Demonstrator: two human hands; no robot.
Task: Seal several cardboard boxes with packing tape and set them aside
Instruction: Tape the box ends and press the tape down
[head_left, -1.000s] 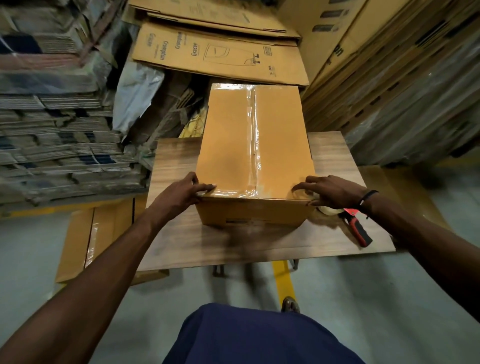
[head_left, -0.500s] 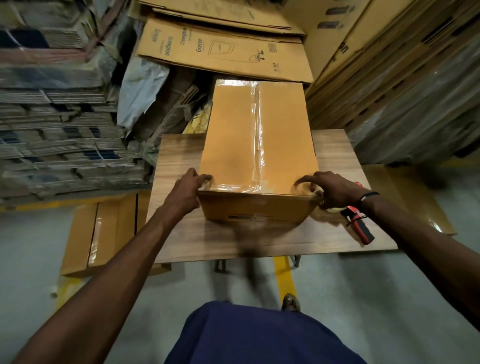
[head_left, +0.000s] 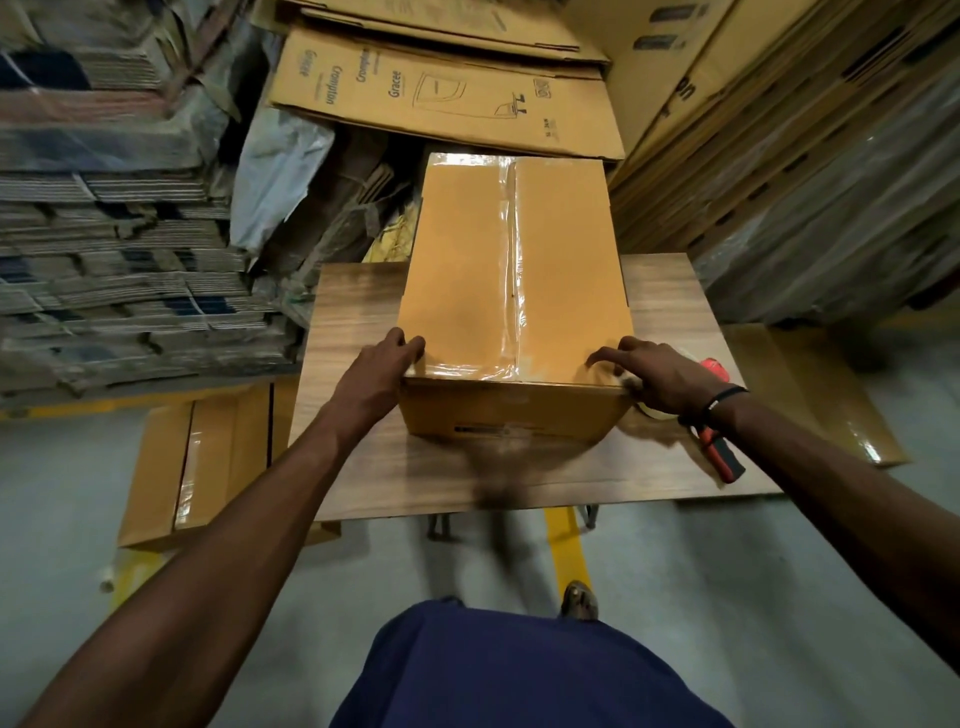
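Observation:
A long cardboard box (head_left: 467, 291) lies on the wooden table (head_left: 353, 322), its top seam covered by clear tape that also runs across the near end. My left hand (head_left: 382, 369) grips the box's near left corner. My right hand (head_left: 657, 371) rests on the near right corner, fingers spread on the top. A tape dispenser (head_left: 719, 454) with a red and black handle lies on the table under my right wrist, partly hidden by it.
A taped box (head_left: 208, 462) sits on the floor left of the table, another box (head_left: 831, 415) on the right. Flat printed cartons (head_left: 441, 88) and stacked cardboard sheets (head_left: 104, 260) stand behind. A yellow floor line (head_left: 566, 545) runs under the table.
Both hands shifted slightly outward along the box's near edge to its corners. The box has barely moved.

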